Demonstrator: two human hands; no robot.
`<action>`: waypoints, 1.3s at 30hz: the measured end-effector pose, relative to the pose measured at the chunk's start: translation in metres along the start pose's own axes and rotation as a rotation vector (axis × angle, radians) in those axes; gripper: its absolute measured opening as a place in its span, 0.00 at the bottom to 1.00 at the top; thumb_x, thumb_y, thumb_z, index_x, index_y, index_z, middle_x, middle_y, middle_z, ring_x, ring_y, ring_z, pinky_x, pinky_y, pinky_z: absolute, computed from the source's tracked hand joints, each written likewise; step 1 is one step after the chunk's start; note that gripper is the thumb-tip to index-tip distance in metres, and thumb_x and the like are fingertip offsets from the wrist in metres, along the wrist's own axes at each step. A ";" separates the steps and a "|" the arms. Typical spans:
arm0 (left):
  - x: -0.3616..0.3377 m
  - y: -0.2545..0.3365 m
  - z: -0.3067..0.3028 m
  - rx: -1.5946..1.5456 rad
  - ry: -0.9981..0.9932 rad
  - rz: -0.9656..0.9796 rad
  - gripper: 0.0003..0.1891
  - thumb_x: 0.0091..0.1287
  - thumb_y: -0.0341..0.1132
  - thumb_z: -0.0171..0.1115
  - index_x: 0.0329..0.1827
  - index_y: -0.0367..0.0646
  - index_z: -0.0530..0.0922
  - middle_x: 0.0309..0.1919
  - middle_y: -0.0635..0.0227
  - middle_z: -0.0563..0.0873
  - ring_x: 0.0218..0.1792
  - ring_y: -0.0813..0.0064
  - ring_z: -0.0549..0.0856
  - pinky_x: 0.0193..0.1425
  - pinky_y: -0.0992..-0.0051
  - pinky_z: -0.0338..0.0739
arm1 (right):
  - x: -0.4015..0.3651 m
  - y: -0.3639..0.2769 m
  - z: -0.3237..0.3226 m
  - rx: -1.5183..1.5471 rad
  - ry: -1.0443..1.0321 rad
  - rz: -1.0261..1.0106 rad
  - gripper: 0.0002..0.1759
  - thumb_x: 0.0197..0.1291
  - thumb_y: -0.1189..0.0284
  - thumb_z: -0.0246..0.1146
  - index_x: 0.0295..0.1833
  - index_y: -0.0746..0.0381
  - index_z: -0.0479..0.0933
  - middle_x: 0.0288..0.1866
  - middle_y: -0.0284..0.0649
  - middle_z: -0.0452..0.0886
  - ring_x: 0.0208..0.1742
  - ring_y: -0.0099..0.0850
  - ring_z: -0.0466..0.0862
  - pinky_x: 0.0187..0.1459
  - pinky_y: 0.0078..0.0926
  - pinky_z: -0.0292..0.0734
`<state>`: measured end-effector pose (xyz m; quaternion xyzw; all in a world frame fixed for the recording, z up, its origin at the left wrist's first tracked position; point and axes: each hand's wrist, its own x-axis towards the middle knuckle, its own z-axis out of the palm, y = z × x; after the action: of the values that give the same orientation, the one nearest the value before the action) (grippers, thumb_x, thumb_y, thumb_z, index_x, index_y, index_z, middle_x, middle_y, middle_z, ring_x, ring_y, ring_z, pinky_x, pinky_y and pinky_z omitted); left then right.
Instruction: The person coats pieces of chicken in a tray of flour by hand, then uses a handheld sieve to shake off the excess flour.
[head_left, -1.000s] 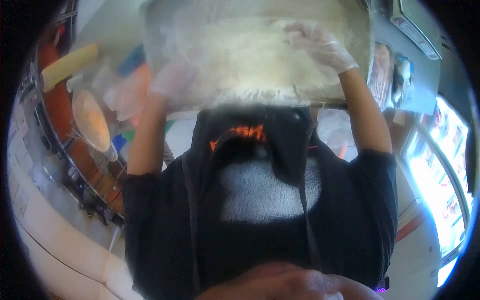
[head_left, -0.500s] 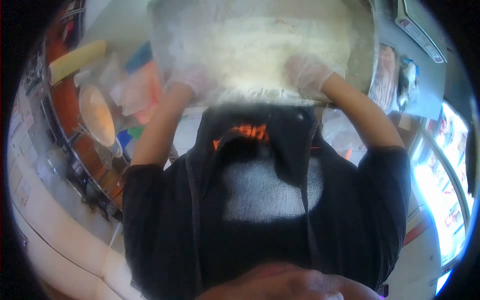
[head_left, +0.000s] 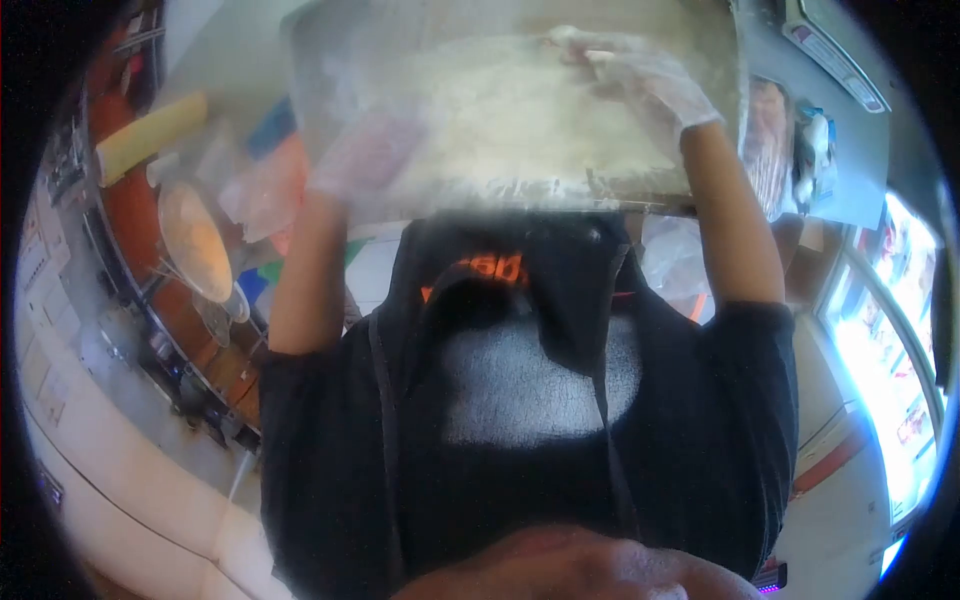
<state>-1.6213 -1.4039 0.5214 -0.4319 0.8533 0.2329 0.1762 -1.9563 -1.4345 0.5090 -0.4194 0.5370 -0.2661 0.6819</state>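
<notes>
A wide, shallow metal tray [head_left: 715,60] spans the upper middle, with a pale, flour-like layer [head_left: 480,110] spread over its bottom. Both my hands wear clear plastic gloves. My left hand [head_left: 372,150] is over the tray's near left part, its fingers smeared by motion. On the right side, my right hand [head_left: 645,78] reaches farther in, fingers stretched out toward the left, with whitish stuff on the fingertips. I see nothing gripped in it. Haze blurs the tray's left side.
Left of the tray lie a pinkish plastic bag [head_left: 270,185], a yellow roll [head_left: 150,135] and a round pan with orange content [head_left: 195,240]. To the right are a plastic-wrapped pack [head_left: 768,140], a scale-like device [head_left: 835,55] and a lit display case [head_left: 900,370].
My right hand has moved farther into the tray, its fingers now stretched out. My left hand has shifted slightly left and toward me. The tray looks slightly shifted left.
</notes>
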 end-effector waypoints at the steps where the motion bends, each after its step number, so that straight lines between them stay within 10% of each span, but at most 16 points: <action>1: 0.007 0.026 -0.024 -0.229 -0.060 -0.104 0.20 0.72 0.40 0.48 0.63 0.41 0.73 0.59 0.54 0.77 0.59 0.56 0.77 0.62 0.60 0.71 | 0.006 0.003 0.006 0.164 -0.103 0.046 0.16 0.71 0.67 0.50 0.57 0.59 0.76 0.53 0.45 0.81 0.53 0.34 0.81 0.52 0.30 0.77; 4: 0.012 0.065 -0.036 -0.436 0.291 0.014 0.24 0.70 0.38 0.52 0.68 0.41 0.68 0.59 0.53 0.77 0.58 0.56 0.77 0.62 0.62 0.71 | 0.006 0.006 0.026 0.330 -0.209 0.060 0.16 0.71 0.67 0.52 0.58 0.62 0.75 0.53 0.42 0.81 0.53 0.32 0.81 0.52 0.28 0.77; 8: 0.023 0.079 -0.071 -0.531 0.006 -0.194 0.27 0.68 0.36 0.55 0.71 0.42 0.65 0.61 0.54 0.77 0.59 0.59 0.77 0.63 0.64 0.71 | 0.002 0.006 0.043 0.340 -0.268 -0.041 0.21 0.73 0.61 0.51 0.57 0.68 0.73 0.50 0.39 0.81 0.49 0.32 0.82 0.52 0.29 0.77; 10: 0.030 0.064 -0.044 -0.589 0.417 0.078 0.26 0.67 0.33 0.56 0.69 0.40 0.68 0.58 0.52 0.78 0.59 0.61 0.78 0.61 0.65 0.72 | 0.007 -0.001 0.043 0.466 -0.257 0.091 0.21 0.72 0.60 0.52 0.58 0.66 0.73 0.51 0.39 0.81 0.49 0.32 0.82 0.52 0.28 0.76; 15: 0.039 0.053 -0.040 -0.719 0.535 0.092 0.18 0.67 0.34 0.57 0.59 0.40 0.75 0.45 0.56 0.82 0.48 0.66 0.81 0.53 0.69 0.74 | 0.060 0.078 0.036 0.710 -0.554 0.188 0.21 0.71 0.61 0.53 0.61 0.63 0.72 0.55 0.39 0.80 0.51 0.31 0.82 0.53 0.28 0.76; 18: 0.052 0.028 -0.030 -0.700 0.639 0.104 0.15 0.68 0.35 0.58 0.54 0.40 0.78 0.37 0.59 0.84 0.41 0.70 0.83 0.48 0.71 0.76 | 0.033 0.038 0.028 0.471 -0.441 0.001 0.21 0.70 0.63 0.54 0.64 0.60 0.71 0.58 0.42 0.79 0.55 0.33 0.81 0.55 0.34 0.76; 20: 0.056 0.002 -0.021 -0.665 0.660 0.091 0.14 0.68 0.36 0.58 0.52 0.40 0.80 0.35 0.60 0.84 0.39 0.71 0.84 0.46 0.72 0.76 | 0.017 -0.001 0.014 -0.755 -0.107 -0.402 0.25 0.70 0.53 0.51 0.63 0.57 0.73 0.62 0.41 0.77 0.61 0.33 0.77 0.62 0.28 0.71; 22: 0.053 -0.030 -0.009 -0.156 0.372 -0.243 0.17 0.69 0.36 0.55 0.58 0.39 0.78 0.33 0.58 0.85 0.42 0.66 0.85 0.50 0.68 0.77 | 0.046 0.017 -0.008 0.058 0.118 0.292 0.26 0.70 0.57 0.50 0.67 0.58 0.69 0.61 0.46 0.77 0.58 0.39 0.79 0.59 0.32 0.75; 23: 0.053 -0.045 0.007 -0.155 0.374 -0.247 0.17 0.69 0.36 0.55 0.58 0.39 0.78 0.33 0.58 0.85 0.42 0.66 0.85 0.50 0.68 0.77 | 0.046 0.015 -0.016 0.057 0.114 0.291 0.26 0.70 0.57 0.50 0.67 0.58 0.69 0.61 0.46 0.77 0.58 0.39 0.79 0.59 0.32 0.75; 25: 0.054 -0.065 0.038 0.332 -0.059 -0.228 0.18 0.71 0.39 0.44 0.48 0.39 0.80 0.45 0.50 0.85 0.47 0.54 0.84 0.59 0.59 0.74 | 0.047 0.007 -0.037 -0.586 0.204 -0.078 0.14 0.71 0.64 0.52 0.42 0.61 0.79 0.25 0.30 0.76 0.32 0.27 0.80 0.30 0.24 0.74; 29: 0.050 0.003 0.012 0.640 0.285 -0.056 0.17 0.70 0.39 0.45 0.45 0.39 0.82 0.42 0.49 0.85 0.44 0.53 0.85 0.55 0.54 0.76 | 0.091 0.064 -0.045 -1.557 0.245 -0.575 0.17 0.71 0.62 0.53 0.46 0.63 0.80 0.25 0.29 0.76 0.28 0.26 0.78 0.26 0.21 0.71; 31: 0.058 0.011 0.008 0.164 -0.093 -0.267 0.30 0.71 0.50 0.50 0.68 0.36 0.68 0.52 0.50 0.81 0.55 0.49 0.80 0.69 0.57 0.66 | 0.057 0.040 -0.010 -1.165 0.194 -0.240 0.26 0.70 0.57 0.50 0.67 0.59 0.69 0.59 0.50 0.78 0.54 0.42 0.82 0.53 0.38 0.78; 34: 0.061 -0.008 0.026 0.369 -0.067 -0.111 0.17 0.69 0.38 0.46 0.49 0.40 0.81 0.44 0.49 0.85 0.46 0.54 0.85 0.55 0.54 0.76 | 0.105 0.116 -0.006 -1.524 0.074 -0.352 0.26 0.69 0.55 0.49 0.66 0.58 0.69 0.59 0.50 0.78 0.56 0.45 0.80 0.56 0.43 0.75; 39: 0.051 -0.011 0.019 0.196 -0.100 -0.341 0.25 0.70 0.48 0.50 0.63 0.39 0.72 0.59 0.53 0.77 0.52 0.51 0.81 0.63 0.51 0.69 | 0.065 0.042 0.003 -1.354 0.065 -0.050 0.18 0.70 0.69 0.48 0.62 0.58 0.73 0.64 0.47 0.75 0.62 0.42 0.78 0.60 0.42 0.75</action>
<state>-1.6389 -1.4325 0.4777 -0.5390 0.7765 0.1368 0.2963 -1.9388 -1.4651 0.4403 -0.7581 0.5955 0.1009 0.2460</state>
